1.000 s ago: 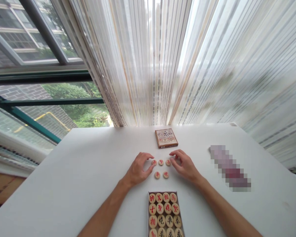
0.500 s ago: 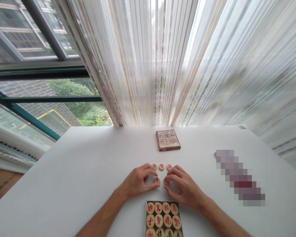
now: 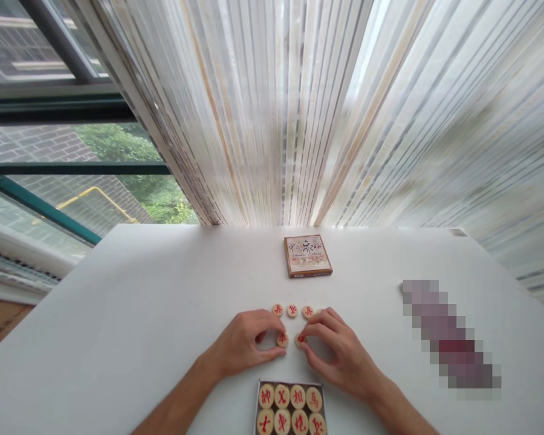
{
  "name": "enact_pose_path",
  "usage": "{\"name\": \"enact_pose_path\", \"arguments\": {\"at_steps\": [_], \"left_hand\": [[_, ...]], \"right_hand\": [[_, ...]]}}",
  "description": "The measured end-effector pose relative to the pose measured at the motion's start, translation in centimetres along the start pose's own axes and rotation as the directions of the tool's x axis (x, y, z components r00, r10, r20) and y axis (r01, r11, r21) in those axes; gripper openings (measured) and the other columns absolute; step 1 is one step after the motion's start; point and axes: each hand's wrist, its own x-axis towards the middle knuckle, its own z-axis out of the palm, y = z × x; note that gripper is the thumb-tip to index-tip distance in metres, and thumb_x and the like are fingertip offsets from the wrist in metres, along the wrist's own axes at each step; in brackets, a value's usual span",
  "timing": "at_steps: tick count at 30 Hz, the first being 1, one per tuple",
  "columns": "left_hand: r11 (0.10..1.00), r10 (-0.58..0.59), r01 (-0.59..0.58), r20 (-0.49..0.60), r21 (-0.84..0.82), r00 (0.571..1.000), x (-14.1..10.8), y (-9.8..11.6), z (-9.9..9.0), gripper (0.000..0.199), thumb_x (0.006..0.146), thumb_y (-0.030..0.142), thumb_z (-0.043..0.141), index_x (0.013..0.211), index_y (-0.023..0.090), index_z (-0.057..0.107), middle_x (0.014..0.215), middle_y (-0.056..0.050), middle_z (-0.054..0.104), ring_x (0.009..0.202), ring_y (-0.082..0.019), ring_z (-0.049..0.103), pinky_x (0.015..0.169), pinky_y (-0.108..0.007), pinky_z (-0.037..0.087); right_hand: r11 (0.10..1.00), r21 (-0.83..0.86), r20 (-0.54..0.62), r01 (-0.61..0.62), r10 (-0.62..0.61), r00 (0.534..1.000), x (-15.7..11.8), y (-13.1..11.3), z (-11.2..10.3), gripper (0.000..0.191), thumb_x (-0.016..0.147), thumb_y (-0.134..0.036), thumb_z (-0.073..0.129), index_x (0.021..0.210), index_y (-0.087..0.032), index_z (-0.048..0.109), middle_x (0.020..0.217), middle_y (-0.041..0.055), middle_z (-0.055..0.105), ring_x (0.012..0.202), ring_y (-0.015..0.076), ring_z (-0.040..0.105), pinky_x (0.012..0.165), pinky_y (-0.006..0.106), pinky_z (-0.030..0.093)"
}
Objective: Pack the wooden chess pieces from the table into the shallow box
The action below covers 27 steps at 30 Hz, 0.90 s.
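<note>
Thumb and fingers of my left hand point(image 3: 247, 343) pinch a round wooden piece with a red character point(image 3: 281, 339) on the white table. Just right of it, my right hand point(image 3: 338, 350) pinches another red-marked piece point(image 3: 300, 339), partly covered by the fingers. Beyond the hands lies a row of red-marked pieces, among them one at the left point(image 3: 277, 310), one in the middle point(image 3: 292, 310) and one beside my right fingers point(image 3: 307, 312). Nearer to me, between the forearms, an open box point(image 3: 257, 402) holds several round pieces in rows; its near part is cut off.
A flat square box lid point(image 3: 309, 255) with printed lettering lies farther back on the white table point(image 3: 163, 290). A pixelated object point(image 3: 451, 335) rests at the right. Striped curtains point(image 3: 294, 121) and a window stand behind the table's far edge.
The view has shifted slightly. More of the piece in my right hand shows, and part of a fourth piece in the far row is visible behind my right fingers. Both hands keep their pinches.
</note>
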Motion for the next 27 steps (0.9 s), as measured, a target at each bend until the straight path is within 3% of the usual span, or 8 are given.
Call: {"name": "enact_pose_path", "arguments": {"at_steps": [4, 9, 14, 23, 27], "left_hand": [[1.000, 0.012, -0.012, -0.008, -0.003, 1.000, 0.0, -0.3, 0.1, 0.023, 0.083, 0.026, 0.076, 0.104, 0.022, 0.068, 0.098, -0.001, 0.075, 0.080, -0.014, 0.065, 0.074, -0.023, 0.050], [1.000, 0.002, -0.003, -0.025, -0.014, 1.000, 0.0, -0.3, 0.0, 0.023, 0.083, 0.027, 0.077, 0.103, 0.022, 0.068, 0.099, -0.001, 0.075, 0.083, -0.014, 0.067, 0.078, -0.024, 0.050], [1.000, -0.023, 0.023, -0.009, -0.007, 1.000, -0.1, -0.1, -0.3, 0.023, 0.082, 0.029, 0.078, 0.102, 0.022, 0.069, 0.096, 0.000, 0.074, 0.076, -0.013, 0.064, 0.072, -0.023, 0.049], [0.994, -0.081, 0.081, 0.009, -0.071, 0.997, 0.0, -0.2, -0.3, 0.026, 0.082, 0.033, 0.079, 0.104, 0.023, 0.068, 0.100, -0.001, 0.072, 0.068, -0.012, 0.055, 0.066, -0.024, 0.047], [0.990, -0.071, 0.072, 0.019, -0.118, 0.997, 0.0, -0.3, -0.3, 0.024, 0.084, 0.036, 0.076, 0.103, 0.023, 0.069, 0.101, -0.003, 0.071, 0.071, -0.013, 0.057, 0.066, -0.024, 0.048]], "right_hand": [[1.000, -0.005, -0.004, -0.018, 0.018, 1.000, 0.0, 0.2, 0.1, 0.018, 0.089, -0.012, 0.063, 0.102, -0.024, 0.066, 0.096, 0.0070, 0.064, 0.094, 0.0234, 0.059, 0.082, 0.039, 0.054], [0.999, -0.043, 0.079, 0.014, -0.011, 0.997, 0.1, 0.1, 0.4, 0.020, 0.088, -0.010, 0.063, 0.103, -0.024, 0.065, 0.097, 0.0073, 0.065, 0.092, 0.0236, 0.059, 0.080, 0.039, 0.054], [0.996, -0.087, 0.105, 0.038, -0.028, 0.994, 0.0, 0.2, 0.5, 0.019, 0.086, -0.012, 0.063, 0.102, -0.023, 0.066, 0.098, 0.0082, 0.066, 0.093, 0.0240, 0.059, 0.079, 0.038, 0.055], [0.973, -0.204, 0.049, 0.108, -0.100, 0.994, -0.1, 0.5, 1.1, 0.017, 0.087, -0.015, 0.066, 0.102, -0.022, 0.067, 0.096, 0.0065, 0.071, 0.089, 0.0212, 0.064, 0.093, 0.042, 0.055], [0.968, -0.215, -0.008, 0.128, -0.132, 0.991, -0.2, 0.5, 1.2, 0.027, 0.085, -0.012, 0.066, 0.109, -0.024, 0.064, 0.098, 0.0072, 0.072, 0.088, 0.0208, 0.068, 0.092, 0.039, 0.057]]}}
